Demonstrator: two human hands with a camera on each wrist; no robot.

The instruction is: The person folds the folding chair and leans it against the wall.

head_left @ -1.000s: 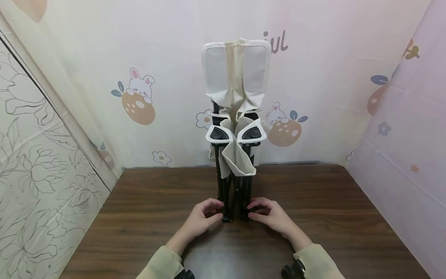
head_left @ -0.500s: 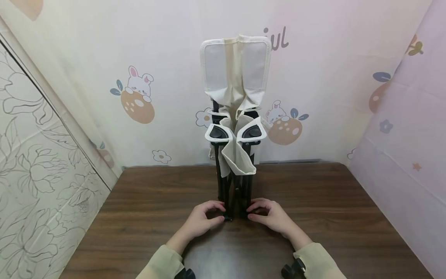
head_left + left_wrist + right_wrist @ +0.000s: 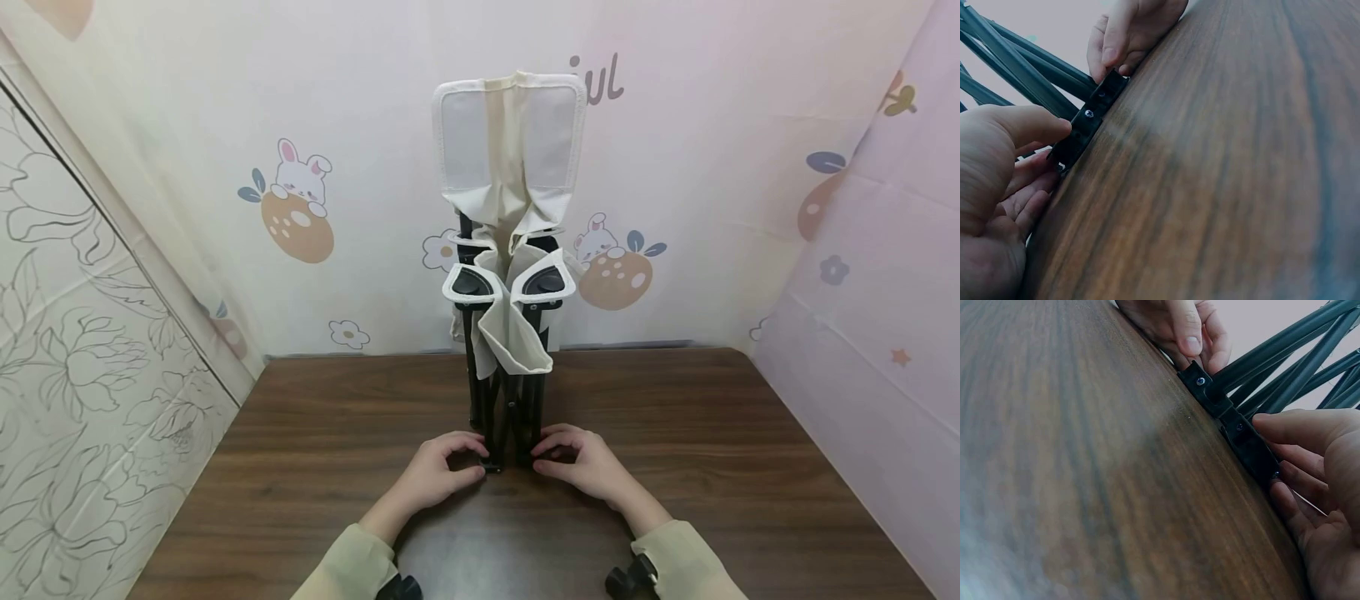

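Note:
A folded camping chair stands upright on the wooden table, with cream fabric bunched over its black legs. Its fabric back rises above two dark corner pieces edged in white. Low at the base, my left hand pinches the left black foot, thumb on the near face and fingers curled at its outer end. My right hand pinches the right foot the same way, thumb in front. Both feet sit at the tabletop, and small screws show on them in the wrist views.
The dark wooden table runs back to a wall covering printed with rabbits and flowers. A flower-outlined panel stands at the left, and a pale printed curtain at the right.
The head view has tilted up slightly. Fingers of both hands have slid a little lower on the chair's feet. The chair itself stays in place.

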